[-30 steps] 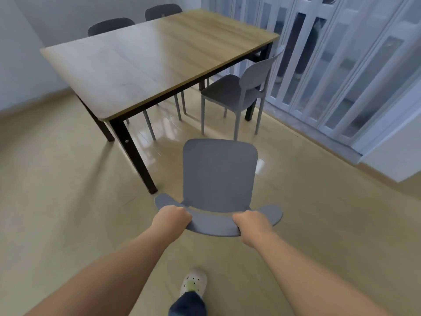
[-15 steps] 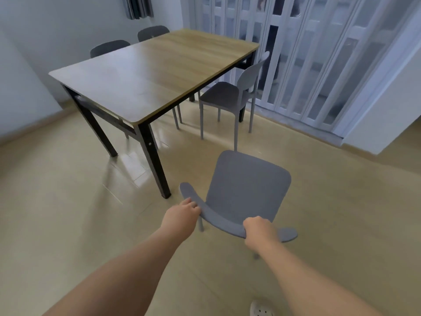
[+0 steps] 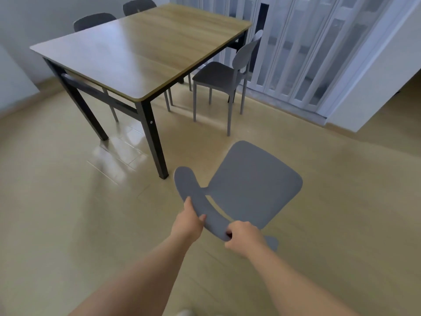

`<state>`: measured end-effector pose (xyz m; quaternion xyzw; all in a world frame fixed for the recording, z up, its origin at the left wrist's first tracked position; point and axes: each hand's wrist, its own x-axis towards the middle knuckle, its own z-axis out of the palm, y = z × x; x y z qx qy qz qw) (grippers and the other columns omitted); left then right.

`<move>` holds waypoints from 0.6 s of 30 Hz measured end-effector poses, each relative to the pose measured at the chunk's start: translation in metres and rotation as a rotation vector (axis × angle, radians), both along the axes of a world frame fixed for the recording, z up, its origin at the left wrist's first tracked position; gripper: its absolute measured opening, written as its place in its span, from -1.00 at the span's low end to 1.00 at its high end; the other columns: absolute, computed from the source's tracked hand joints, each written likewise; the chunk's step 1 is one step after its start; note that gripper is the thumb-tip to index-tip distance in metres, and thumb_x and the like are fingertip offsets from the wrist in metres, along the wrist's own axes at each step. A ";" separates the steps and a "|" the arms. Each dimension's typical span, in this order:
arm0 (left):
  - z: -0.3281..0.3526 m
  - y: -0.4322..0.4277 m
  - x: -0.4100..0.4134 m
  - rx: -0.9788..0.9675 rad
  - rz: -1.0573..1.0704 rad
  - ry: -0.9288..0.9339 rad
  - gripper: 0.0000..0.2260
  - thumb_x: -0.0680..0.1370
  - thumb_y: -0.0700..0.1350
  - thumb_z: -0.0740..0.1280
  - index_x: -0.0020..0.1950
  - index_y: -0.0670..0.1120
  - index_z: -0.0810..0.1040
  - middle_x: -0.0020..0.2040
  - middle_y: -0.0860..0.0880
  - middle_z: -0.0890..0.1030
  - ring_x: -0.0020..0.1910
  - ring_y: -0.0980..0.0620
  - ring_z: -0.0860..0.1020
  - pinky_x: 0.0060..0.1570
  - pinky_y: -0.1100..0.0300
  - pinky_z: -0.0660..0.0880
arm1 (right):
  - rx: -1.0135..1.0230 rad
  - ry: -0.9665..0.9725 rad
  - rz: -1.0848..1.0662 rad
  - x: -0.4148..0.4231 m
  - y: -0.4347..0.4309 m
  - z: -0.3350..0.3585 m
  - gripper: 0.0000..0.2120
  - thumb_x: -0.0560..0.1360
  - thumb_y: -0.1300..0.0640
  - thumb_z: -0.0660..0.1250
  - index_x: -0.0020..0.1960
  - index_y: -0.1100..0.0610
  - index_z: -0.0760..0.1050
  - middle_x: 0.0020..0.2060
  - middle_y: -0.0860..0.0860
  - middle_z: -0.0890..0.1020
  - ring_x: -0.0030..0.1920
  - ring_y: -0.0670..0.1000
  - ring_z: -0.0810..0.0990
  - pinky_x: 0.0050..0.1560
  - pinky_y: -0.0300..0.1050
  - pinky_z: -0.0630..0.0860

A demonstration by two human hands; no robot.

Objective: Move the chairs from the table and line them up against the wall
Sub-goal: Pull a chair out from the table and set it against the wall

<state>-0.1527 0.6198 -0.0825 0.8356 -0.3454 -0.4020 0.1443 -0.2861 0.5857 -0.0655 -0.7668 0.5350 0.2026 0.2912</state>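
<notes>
A grey chair [image 3: 250,185] stands on the floor in front of me, away from the table, seen from above. My left hand [image 3: 188,224] and my right hand [image 3: 242,238] both grip its curved backrest. The wooden table [image 3: 136,49] with black legs stands at the upper left. A second grey chair [image 3: 225,74] is at the table's right side, facing it. Two more chair backs show behind the far side, one [image 3: 94,20] on the left and one [image 3: 139,5] further right.
A white folding door [image 3: 307,46] runs along the right, with a white wall corner [image 3: 382,71] beside it. A pale wall [image 3: 34,17] lies behind the table. Beige floor [image 3: 68,213] spreads to the left and right of the held chair.
The held chair has swung clockwise and shifted right, farther from the table's corner leg. Both hands stayed on its backrest, and my view has turned and backed away from the table.
</notes>
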 end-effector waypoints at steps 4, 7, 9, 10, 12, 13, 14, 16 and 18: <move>-0.015 0.002 -0.022 -0.121 0.447 0.190 -0.31 0.58 -0.17 0.24 0.57 0.10 -0.10 0.21 -0.15 0.53 0.12 -0.23 0.58 -0.03 -0.02 0.56 | 0.164 -0.172 -0.080 -0.013 0.004 0.003 -0.74 0.51 0.19 0.21 0.11 0.11 0.62 0.12 0.07 0.66 0.20 0.09 0.56 0.12 -0.15 0.48; -0.030 0.008 -0.027 -0.245 0.871 0.385 -0.36 0.49 -0.09 0.35 0.52 0.07 0.16 0.20 -0.05 0.55 0.04 -0.16 0.60 -0.03 -0.12 0.61 | 0.202 -0.268 -0.181 -0.024 0.004 -0.004 -0.65 0.54 0.23 0.20 0.28 0.10 0.54 0.27 0.01 0.59 0.31 0.01 0.50 0.23 -0.27 0.39; -0.037 0.009 -0.025 -0.258 0.980 0.489 -0.57 0.46 -0.12 0.36 0.32 -0.12 0.44 0.17 -0.18 0.60 0.06 -0.23 0.62 -0.07 -0.10 0.61 | 0.193 -0.281 -0.233 -0.028 0.002 -0.008 -0.66 0.54 0.24 0.18 0.25 0.11 0.56 0.25 0.02 0.60 0.30 0.03 0.51 0.26 -0.22 0.39; -0.036 0.013 -0.025 -0.258 1.002 0.515 -0.70 0.47 -0.18 0.33 0.19 -0.20 0.50 0.12 -0.23 0.62 0.05 -0.26 0.62 -0.13 -0.05 0.61 | 0.191 -0.265 -0.230 -0.029 0.002 -0.011 -0.68 0.54 0.24 0.17 0.22 0.12 0.58 0.23 0.03 0.61 0.28 0.06 0.52 0.25 -0.18 0.40; -0.032 0.023 -0.026 -0.262 1.031 0.500 -0.90 0.51 -0.28 0.29 0.01 -0.25 0.50 0.06 -0.23 0.60 0.03 -0.26 0.62 -0.17 -0.05 0.61 | 0.187 -0.223 -0.207 -0.029 0.001 -0.017 -0.69 0.53 0.23 0.15 0.16 0.12 0.59 0.18 0.05 0.63 0.23 0.10 0.54 0.22 -0.13 0.45; -0.029 0.030 -0.025 -0.261 1.043 0.478 -0.99 0.52 -0.31 0.28 -0.09 -0.23 0.47 0.05 -0.22 0.58 0.01 -0.24 0.60 -0.14 -0.08 0.60 | 0.195 -0.197 -0.175 -0.028 0.003 -0.019 -0.69 0.54 0.22 0.14 0.16 0.13 0.59 0.18 0.07 0.63 0.22 0.12 0.55 0.20 -0.12 0.46; -0.031 0.039 -0.024 -0.250 1.065 0.457 -0.89 0.53 -0.33 0.26 -0.18 -0.19 0.42 0.03 -0.20 0.55 -0.03 -0.21 0.57 -0.13 -0.08 0.59 | 0.202 -0.170 -0.137 -0.026 0.005 -0.022 -0.69 0.54 0.22 0.13 0.16 0.14 0.58 0.18 0.08 0.62 0.22 0.13 0.54 0.20 -0.11 0.45; -0.035 0.061 -0.020 -0.218 1.104 0.411 -0.83 0.54 -0.37 0.23 -0.21 -0.18 0.38 0.00 -0.16 0.49 -0.07 -0.15 0.50 -0.25 0.04 0.53 | 0.219 -0.135 -0.076 -0.023 0.011 -0.027 -0.70 0.55 0.20 0.14 0.18 0.16 0.57 0.20 0.09 0.61 0.24 0.12 0.53 0.15 -0.14 0.45; -0.037 0.088 -0.013 -0.179 1.118 0.336 -0.90 0.55 -0.37 0.23 -0.14 -0.22 0.42 -0.03 -0.15 0.48 -0.08 -0.13 0.48 -0.26 0.07 0.51 | 0.237 -0.088 -0.014 -0.017 0.020 -0.028 -0.69 0.54 0.21 0.14 0.19 0.18 0.57 0.21 0.11 0.60 0.23 0.13 0.55 0.08 -0.16 0.47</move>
